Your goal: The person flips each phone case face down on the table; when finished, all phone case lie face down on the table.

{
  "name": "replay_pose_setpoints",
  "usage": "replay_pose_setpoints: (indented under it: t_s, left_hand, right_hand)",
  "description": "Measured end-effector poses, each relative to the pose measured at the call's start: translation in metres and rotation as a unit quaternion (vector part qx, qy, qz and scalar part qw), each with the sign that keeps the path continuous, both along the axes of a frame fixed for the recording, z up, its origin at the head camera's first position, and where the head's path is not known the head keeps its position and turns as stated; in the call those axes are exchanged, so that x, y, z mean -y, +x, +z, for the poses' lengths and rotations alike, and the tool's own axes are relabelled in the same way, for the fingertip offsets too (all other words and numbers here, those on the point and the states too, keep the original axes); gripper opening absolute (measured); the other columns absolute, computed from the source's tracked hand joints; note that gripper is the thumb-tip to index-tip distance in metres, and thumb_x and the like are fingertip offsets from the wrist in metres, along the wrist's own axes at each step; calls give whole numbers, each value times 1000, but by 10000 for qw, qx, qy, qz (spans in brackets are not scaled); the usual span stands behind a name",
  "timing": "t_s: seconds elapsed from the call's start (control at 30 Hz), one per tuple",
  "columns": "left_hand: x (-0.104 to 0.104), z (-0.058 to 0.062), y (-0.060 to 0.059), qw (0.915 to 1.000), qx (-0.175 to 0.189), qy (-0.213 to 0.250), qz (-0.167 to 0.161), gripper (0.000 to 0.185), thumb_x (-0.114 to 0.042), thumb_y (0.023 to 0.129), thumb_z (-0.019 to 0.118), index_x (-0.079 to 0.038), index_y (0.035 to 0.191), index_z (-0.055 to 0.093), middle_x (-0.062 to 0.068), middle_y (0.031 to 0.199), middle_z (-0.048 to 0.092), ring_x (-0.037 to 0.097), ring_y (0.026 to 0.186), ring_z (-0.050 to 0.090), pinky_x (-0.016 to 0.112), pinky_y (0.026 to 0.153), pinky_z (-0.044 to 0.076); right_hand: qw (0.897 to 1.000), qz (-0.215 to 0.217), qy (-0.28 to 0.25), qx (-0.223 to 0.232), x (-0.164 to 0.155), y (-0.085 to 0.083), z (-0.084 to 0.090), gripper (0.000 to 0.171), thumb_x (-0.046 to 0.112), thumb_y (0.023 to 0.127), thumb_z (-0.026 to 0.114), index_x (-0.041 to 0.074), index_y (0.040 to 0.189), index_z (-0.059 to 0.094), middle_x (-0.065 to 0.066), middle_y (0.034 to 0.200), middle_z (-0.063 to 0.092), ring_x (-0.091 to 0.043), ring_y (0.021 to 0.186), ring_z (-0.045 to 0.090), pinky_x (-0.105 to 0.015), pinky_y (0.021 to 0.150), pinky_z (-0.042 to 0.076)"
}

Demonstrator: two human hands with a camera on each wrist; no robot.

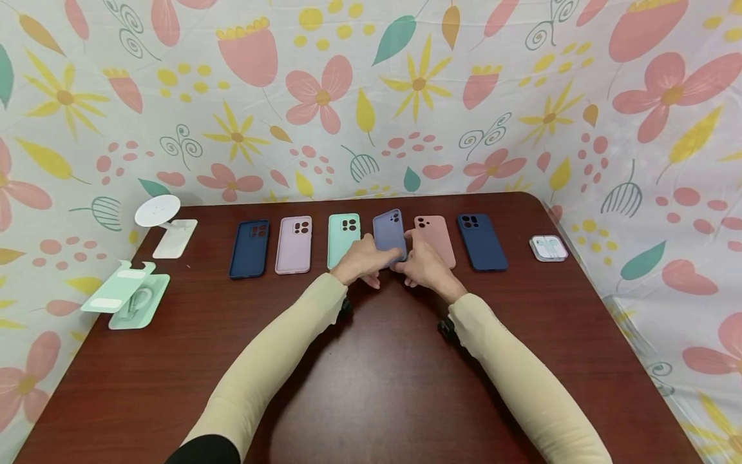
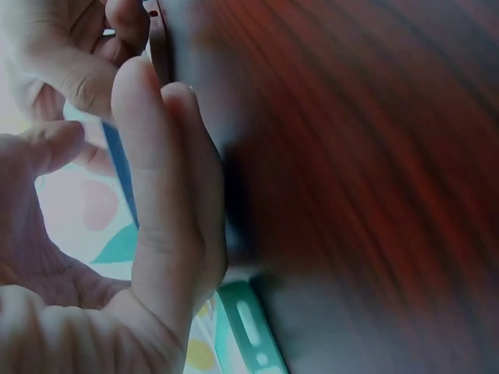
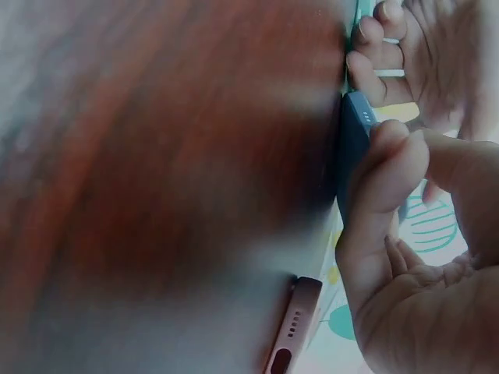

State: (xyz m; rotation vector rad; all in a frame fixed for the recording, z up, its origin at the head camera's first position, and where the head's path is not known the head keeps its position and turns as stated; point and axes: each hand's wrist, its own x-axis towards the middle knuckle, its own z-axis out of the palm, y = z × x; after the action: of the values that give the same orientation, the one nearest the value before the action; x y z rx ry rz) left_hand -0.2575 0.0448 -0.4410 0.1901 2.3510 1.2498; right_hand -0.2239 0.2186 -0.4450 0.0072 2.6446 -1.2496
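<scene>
In the head view a lavender-blue phone case (image 1: 385,231) stands slightly askew in a row of cases, both hands at its lower end. My right hand (image 1: 428,264) pinches its lower right edge between thumb and fingers; the right wrist view shows the case's blue edge (image 3: 355,144) beside those fingers. My left hand (image 1: 365,256) is at the lower left, its thumb reaching across the case's lower part. The left wrist view shows the left fingers (image 2: 168,187) nearly straight, thumb spread from them. A mint phone case (image 1: 342,235) lies left, partly covered by the left hand; a pink phone case (image 1: 438,238) lies right.
Farther left lie a pale lilac phone case (image 1: 294,248) and a dark blue one (image 1: 249,251); another blue case (image 1: 483,245) lies right. Boxed earphones (image 1: 548,248) sit near the right edge. A white stand (image 1: 174,238) and a mint folding stand (image 1: 133,293) occupy the left side.
</scene>
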Motion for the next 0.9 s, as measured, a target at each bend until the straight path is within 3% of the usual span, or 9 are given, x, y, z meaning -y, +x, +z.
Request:
replay_pose_setpoints:
  t_s: [0.1, 0.27, 0.43, 0.63, 0.8, 0.9]
  left_hand:
    - [-3, 1, 1, 10000, -55, 33, 58, 78, -60, 95, 73, 4, 134, 54, 15, 85, 66, 15, 44, 64, 39, 57, 68]
    - [-7, 5, 2, 9997, 43, -29, 233, 94, -64, 94, 73, 5, 149, 43, 20, 101, 67, 16, 47, 65, 42, 60, 69]
    - [-7, 4, 1, 9993, 182, 133, 299, 95, -61, 96, 70, 6, 155, 38, 20, 106, 64, 17, 55, 65, 38, 59, 69]
    - [0, 3, -2, 9967, 549, 579, 147, 89, -61, 99, 66, 4, 152, 37, 20, 101, 65, 17, 59, 67, 34, 60, 68]
    - [5, 2, -5, 9906, 1016, 914, -35, 77, -59, 101, 63, 6, 141, 51, 21, 94, 68, 16, 57, 71, 33, 63, 69]
    - [8, 4, -6, 9858, 1250, 1117, -126, 74, -56, 103, 62, 6, 144, 55, 19, 92, 68, 18, 59, 73, 32, 63, 69]
  right_hand:
    - [9998, 21, 37, -183, 4, 3, 2, 84, 12, 101, 77, 5, 166, 25, -13, 78, 70, -18, 53, 66, -32, 53, 61]
    - [9994, 29, 16, -342, 8, 6, 6, 85, 11, 101, 77, 9, 167, 24, -15, 81, 71, -19, 52, 65, -32, 52, 60]
    - [9994, 37, -96, -324, 9, 6, 6, 86, 12, 101, 77, 12, 169, 24, -12, 74, 67, -20, 52, 64, -33, 51, 59]
    - [9986, 179, -181, -455, 4, 0, 2, 86, 11, 100, 77, 12, 170, 26, -10, 74, 65, -21, 53, 64, -33, 51, 59]
    - [9987, 278, -238, -355, 0, -5, -2, 88, 16, 100, 79, 8, 170, 26, -11, 74, 67, -19, 52, 65, -33, 52, 60]
    - [9992, 249, -242, -190, -1, -8, -3, 90, 20, 99, 82, 8, 169, 28, -11, 72, 68, -19, 51, 65, -33, 52, 60]
